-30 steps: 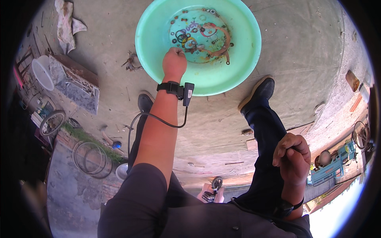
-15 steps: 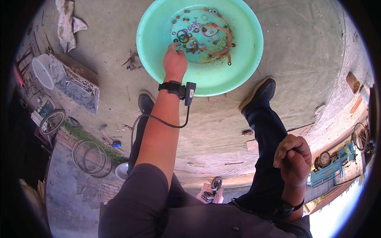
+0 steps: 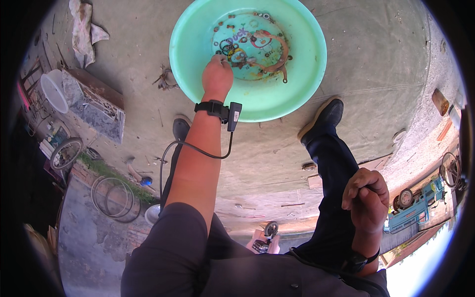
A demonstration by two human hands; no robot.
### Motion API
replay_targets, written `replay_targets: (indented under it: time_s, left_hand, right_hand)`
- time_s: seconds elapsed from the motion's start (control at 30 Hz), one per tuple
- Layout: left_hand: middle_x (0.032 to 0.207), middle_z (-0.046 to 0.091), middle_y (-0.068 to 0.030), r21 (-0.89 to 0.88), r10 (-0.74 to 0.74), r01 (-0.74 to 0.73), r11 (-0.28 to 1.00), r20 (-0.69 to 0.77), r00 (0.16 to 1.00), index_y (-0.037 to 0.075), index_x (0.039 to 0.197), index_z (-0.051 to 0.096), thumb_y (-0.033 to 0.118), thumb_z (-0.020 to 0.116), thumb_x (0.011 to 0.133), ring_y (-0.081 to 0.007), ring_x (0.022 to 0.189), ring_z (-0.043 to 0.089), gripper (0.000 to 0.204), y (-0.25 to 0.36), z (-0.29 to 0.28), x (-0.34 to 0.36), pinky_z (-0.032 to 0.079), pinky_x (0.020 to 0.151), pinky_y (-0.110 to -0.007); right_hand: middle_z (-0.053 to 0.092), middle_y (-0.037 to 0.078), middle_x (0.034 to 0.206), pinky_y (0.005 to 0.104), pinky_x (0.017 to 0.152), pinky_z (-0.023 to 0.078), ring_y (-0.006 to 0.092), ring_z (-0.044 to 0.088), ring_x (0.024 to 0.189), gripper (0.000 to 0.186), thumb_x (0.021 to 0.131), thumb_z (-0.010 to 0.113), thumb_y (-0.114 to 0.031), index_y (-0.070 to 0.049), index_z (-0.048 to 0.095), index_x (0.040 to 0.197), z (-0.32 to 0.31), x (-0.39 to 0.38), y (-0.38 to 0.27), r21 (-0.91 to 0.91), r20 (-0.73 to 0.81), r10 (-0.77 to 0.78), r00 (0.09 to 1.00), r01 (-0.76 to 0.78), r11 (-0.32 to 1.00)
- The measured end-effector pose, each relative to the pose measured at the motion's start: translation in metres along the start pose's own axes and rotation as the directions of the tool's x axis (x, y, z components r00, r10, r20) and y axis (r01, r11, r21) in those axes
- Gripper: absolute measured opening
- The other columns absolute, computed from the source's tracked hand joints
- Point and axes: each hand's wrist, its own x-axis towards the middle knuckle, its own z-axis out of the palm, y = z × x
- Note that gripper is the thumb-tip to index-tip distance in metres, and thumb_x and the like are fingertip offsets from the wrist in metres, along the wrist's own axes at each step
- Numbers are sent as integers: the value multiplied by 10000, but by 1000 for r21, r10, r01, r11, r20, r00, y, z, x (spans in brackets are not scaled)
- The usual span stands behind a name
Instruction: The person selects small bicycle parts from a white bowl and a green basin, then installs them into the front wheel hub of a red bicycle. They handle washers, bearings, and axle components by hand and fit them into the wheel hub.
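Observation:
My left hand [image 3: 217, 79] reaches down into a wide light-green plastic basin [image 3: 302, 86]. Its fingers are drawn together at the near left of the small parts; whatever they pinch is hidden. Just beyond the fingertips lie dark rings [image 3: 226, 47]. Several small nuts [image 3: 230, 26] are scattered over the printed basin floor. A curved rusty metal piece [image 3: 284, 53] arcs along the right of the floor. Above my right thigh is my right hand [image 3: 368, 198], fingers curled in and the thumb against them; I cannot see whether something sits inside.
My shoes [image 3: 324, 116] flank the near side of the basin. At left stand a grey box-like object [image 3: 99, 111] and a white tub [image 3: 53, 91]. A stained cloth [image 3: 82, 37] lies farther back. A cable [image 3: 198, 149] loops from my left wrist device.
My left hand has drawn very slightly back toward me, still low in the basin with its fingers together. My right hand stays almost where it was.

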Motion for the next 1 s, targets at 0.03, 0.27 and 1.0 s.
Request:
replay_targets:
  time_s: [0.03,0.27,1.0]
  left_hand:
    - [970,709,-187,-8,59,-59,998,-58,997,99,1158,649,221,546,950,-370,897,676,261,4,0,3,525,788,-460]
    - [1024,689,-170,209,250,-236,949,-42,967,103,1070,643,251,641,912,-354,898,674,216,32,2,27,535,747,-475]
    - [869,630,-61,-886,-47,386,258,387,921,68,895,585,55,617,857,-225,841,663,51,3,-29,5,542,726,-328]
  right_hand:
    - [574,134,824,236,535,453,180,598,616,173,919,484,-23,51,601,1022,0,1,-1,-2,3,-6,1000,6,1000]
    - [574,141,813,240,532,454,187,598,606,155,924,498,-37,49,600,1003,-3,0,-4,-4,-14,-25,1000,25,1000]
    - [538,123,815,245,508,470,166,541,563,131,961,549,-89,38,578,976,2,-2,-1,-42,3,-18,1000,18,999]
